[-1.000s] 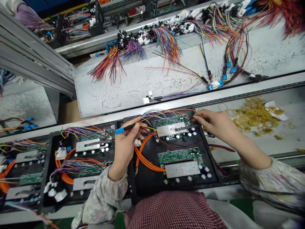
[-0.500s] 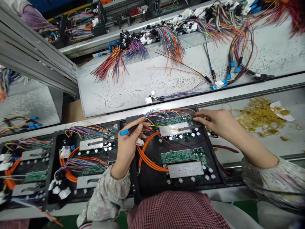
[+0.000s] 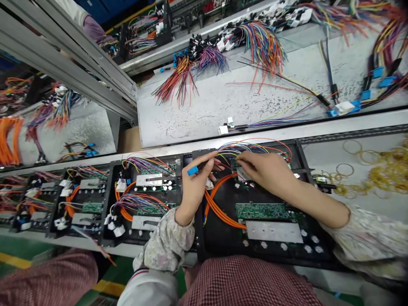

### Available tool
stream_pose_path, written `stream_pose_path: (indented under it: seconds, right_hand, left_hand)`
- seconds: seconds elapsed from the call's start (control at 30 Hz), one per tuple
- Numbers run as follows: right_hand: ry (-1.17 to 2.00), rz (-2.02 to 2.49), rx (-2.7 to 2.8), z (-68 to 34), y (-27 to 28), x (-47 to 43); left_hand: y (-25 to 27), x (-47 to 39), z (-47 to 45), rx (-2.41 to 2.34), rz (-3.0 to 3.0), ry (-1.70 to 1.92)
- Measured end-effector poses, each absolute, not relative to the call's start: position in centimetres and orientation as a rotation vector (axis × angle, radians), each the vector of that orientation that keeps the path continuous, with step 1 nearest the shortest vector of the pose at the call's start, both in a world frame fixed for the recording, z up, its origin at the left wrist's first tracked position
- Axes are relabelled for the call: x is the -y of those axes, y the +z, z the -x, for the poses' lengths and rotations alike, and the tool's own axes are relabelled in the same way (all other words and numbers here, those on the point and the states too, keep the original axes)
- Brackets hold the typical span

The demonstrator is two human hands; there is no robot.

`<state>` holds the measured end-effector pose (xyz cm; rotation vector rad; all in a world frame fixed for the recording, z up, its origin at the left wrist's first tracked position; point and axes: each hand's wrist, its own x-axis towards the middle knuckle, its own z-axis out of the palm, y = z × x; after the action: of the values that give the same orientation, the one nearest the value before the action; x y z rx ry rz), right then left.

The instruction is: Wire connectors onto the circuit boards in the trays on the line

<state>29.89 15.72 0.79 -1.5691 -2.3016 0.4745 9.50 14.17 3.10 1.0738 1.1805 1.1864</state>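
My left hand (image 3: pixel 195 185) is closed around a wire harness, whose blue connector (image 3: pixel 192 171) sticks out beside the thumb. Thin coloured wires (image 3: pixel 245 146) fan from near those fingers over the upper circuit board. My right hand (image 3: pixel 270 172) pinches a thin wire just right of the left fingertips, covering much of that board and its metal plate (image 3: pixel 242 174). Both hands are above a black tray (image 3: pixel 219 248). Lower in the tray lie a second green circuit board (image 3: pixel 264 211) and its metal plate (image 3: pixel 276 232). Thick orange cables (image 3: pixel 219 209) curve along the left side.
More filled black trays (image 3: pixel 106 221) line up to the left. Bundles of coloured wires (image 3: pixel 264 42) lie on the grey shelf (image 3: pixel 191 123) ahead. Yellow rubber bands (image 3: pixel 382 174) are scattered at right. A metal post (image 3: pixel 95 63) rises at left, near another person's sleeve (image 3: pixel 92 27).
My right hand has moved left from the upper board's right end to beside my left fingertips. My left hand keeps the harness. The view has shifted, showing more trays at left.
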Motion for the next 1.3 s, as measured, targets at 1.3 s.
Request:
stream_pose_path:
  seconds: [1.3]
  right_hand:
    - [0.501,1.685,2.233,-28.6,1.9,-15.7]
  left_hand:
    - [3.0,-14.0,-9.8,-1.225,-1.076,1.167]
